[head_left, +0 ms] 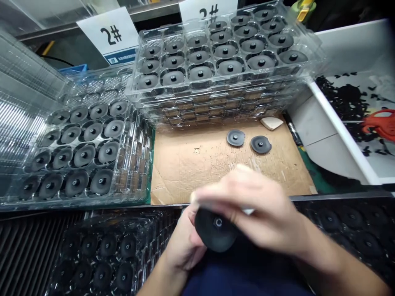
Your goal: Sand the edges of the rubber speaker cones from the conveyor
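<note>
A round black plastic disc (212,232) with a small hollow stub at its centre is tilted up in front of my body. My left hand (185,242) grips its left edge, thumb and fingers closed on it. Across the disc's upper rim lies my right hand (253,205), blurred by motion, its fingers bent together. A small pale patch shows beneath those fingers; what it is, I cannot make out. Two similar discs, a left one (235,138) and a right one (261,144), each with a notched edge, lie on the cardboard (185,172) beyond my hands.
Stacked clear trays (216,88) of black discs stand behind the cardboard; another tray stack (77,164) is at left. Darker trays (98,255) sit lower down. A white bin (342,131) at right holds black scraps and a red-handled tool (381,125). A whitish pad (271,123) lies nearby.
</note>
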`<state>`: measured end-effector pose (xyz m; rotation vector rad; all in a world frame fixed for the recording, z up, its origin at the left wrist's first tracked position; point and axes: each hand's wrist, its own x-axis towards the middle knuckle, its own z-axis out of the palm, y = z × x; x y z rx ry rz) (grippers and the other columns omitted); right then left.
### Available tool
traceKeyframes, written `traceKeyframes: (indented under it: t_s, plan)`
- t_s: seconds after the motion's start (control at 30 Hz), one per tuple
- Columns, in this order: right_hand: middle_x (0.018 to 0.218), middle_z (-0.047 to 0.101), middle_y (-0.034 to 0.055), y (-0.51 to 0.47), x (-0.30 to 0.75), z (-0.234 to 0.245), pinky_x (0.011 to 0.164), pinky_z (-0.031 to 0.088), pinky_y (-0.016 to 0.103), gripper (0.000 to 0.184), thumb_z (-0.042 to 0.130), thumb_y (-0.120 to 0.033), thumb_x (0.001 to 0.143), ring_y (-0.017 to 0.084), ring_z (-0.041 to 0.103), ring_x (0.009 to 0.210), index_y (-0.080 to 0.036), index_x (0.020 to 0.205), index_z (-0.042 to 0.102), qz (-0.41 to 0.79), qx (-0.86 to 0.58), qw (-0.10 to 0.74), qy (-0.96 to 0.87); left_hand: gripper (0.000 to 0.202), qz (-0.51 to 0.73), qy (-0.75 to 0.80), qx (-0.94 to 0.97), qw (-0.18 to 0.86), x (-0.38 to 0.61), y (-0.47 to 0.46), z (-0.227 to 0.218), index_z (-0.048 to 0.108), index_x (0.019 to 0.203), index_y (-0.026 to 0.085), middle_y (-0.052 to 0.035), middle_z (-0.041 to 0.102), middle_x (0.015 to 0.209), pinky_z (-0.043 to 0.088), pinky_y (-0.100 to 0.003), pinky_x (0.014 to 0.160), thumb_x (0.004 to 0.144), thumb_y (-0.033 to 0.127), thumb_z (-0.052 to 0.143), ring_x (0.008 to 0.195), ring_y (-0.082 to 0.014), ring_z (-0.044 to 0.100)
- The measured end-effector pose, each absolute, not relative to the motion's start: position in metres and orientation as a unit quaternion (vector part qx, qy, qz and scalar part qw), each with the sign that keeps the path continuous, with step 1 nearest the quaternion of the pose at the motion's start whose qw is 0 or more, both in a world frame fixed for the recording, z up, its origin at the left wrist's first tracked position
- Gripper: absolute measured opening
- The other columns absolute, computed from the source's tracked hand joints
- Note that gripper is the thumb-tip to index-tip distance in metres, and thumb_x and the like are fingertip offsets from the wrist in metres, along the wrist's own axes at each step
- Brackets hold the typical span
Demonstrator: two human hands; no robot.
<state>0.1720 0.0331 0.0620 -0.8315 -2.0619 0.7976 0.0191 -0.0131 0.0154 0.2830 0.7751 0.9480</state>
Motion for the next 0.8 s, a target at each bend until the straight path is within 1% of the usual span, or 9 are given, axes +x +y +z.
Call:
traceKeyframes:
  t_s: [0.07,0.13,0.23,0.33,0.4,0.5,0.6,0.7,0.8]
  plan:
    - [0.092,0.068,0.0024,0.038,0.181,0.045,0.065,0.043,0.025,0.020,0.050,-0.018,0.091,0.013,0.061,0.081,-0.020,0.105,0.064,0.335,-0.452,0.374,-0.737,0.063,0.452,0.312,0.123,0.827,0.017,-0.014,0.017,0.066,0.108,0.024,-0.0045,0.073,0.103,0.051,-0.035,0.089,0.051,0.043,0.082,0.094,-0.0258,0.068]
    - [0.098,0.068,0.0041,0.035,0.187,0.021,0.065,0.046,0.026,0.022,0.050,-0.024,0.091,0.016,0.062,0.086,-0.021,0.108,0.063,0.359,-0.530,0.340,-0.689,0.055,0.461,0.269,0.115,0.838,0.013,-0.015,0.015,0.064,0.110,0.027,-0.0028,0.072,0.108,0.051,-0.030,0.086,0.059,0.040,0.079,0.094,-0.0222,0.069]
    - [0.099,0.069,0.0057,0.020,0.189,-0.019,0.072,0.051,0.030,0.027,0.045,-0.028,0.092,0.019,0.064,0.089,-0.021,0.111,0.063,0.428,-0.534,0.268,-0.678,0.057,0.472,0.247,0.110,0.839,0.008,-0.015,0.008,0.062,0.115,0.026,-0.0043,0.070,0.113,0.054,-0.027,0.082,0.061,0.038,0.078,0.096,-0.0215,0.068]
    - [0.100,0.070,0.0070,0.007,0.190,-0.039,0.076,0.052,0.033,0.027,0.046,-0.027,0.090,0.021,0.065,0.091,-0.020,0.107,0.065,0.454,-0.535,0.238,-0.672,0.058,0.482,0.259,0.094,0.831,0.006,-0.015,0.002,0.061,0.115,0.026,-0.0046,0.069,0.114,0.055,-0.027,0.080,0.061,0.037,0.078,0.097,-0.0221,0.068]
    - [0.105,0.069,0.0080,0.006,0.192,-0.028,0.073,0.053,0.032,0.027,0.046,-0.027,0.090,0.022,0.065,0.095,-0.020,0.109,0.064,0.436,-0.561,0.250,-0.657,0.055,0.481,0.277,0.089,0.827,0.007,-0.014,0.001,0.063,0.112,0.026,-0.0042,0.069,0.113,0.055,-0.028,0.081,0.060,0.034,0.079,0.098,-0.0230,0.067]
    - [0.110,0.067,0.0070,0.011,0.186,0.012,0.069,0.052,0.028,0.024,0.050,-0.026,0.090,0.021,0.064,0.097,-0.022,0.111,0.062,0.363,-0.572,0.326,-0.660,0.057,0.488,0.326,0.083,0.806,0.011,-0.012,0.006,0.064,0.110,0.026,-0.0034,0.069,0.112,0.053,-0.026,0.083,0.056,0.032,0.083,0.099,-0.0217,0.066]
    - [0.099,0.070,0.0080,0.012,0.166,0.050,0.072,0.050,0.029,0.025,0.049,-0.015,0.089,0.018,0.064,0.085,-0.015,0.112,0.060,0.282,-0.466,0.403,-0.735,0.060,0.501,0.369,0.093,0.777,0.014,-0.012,0.011,0.065,0.109,0.026,-0.0030,0.069,0.110,0.049,-0.022,0.088,0.053,0.030,0.085,0.100,-0.0177,0.064]
    - [0.085,0.070,0.0069,0.011,0.147,0.063,0.069,0.049,0.029,0.024,0.046,-0.009,0.088,0.016,0.061,0.073,-0.011,0.105,0.062,0.317,-0.382,0.374,-0.783,0.055,0.525,0.376,0.109,0.756,0.013,-0.011,0.012,0.066,0.104,0.028,-0.0002,0.069,0.108,0.047,-0.027,0.093,0.052,0.030,0.085,0.101,-0.0183,0.063]
    - [0.086,0.069,0.0050,0.016,0.138,0.059,0.066,0.048,0.028,0.022,0.047,-0.009,0.087,0.015,0.061,0.073,-0.013,0.101,0.064,0.365,-0.380,0.326,-0.785,0.053,0.539,0.394,0.112,0.736,0.013,-0.010,0.011,0.067,0.101,0.029,0.0013,0.070,0.103,0.046,-0.031,0.094,0.051,0.033,0.085,0.099,-0.0195,0.064]
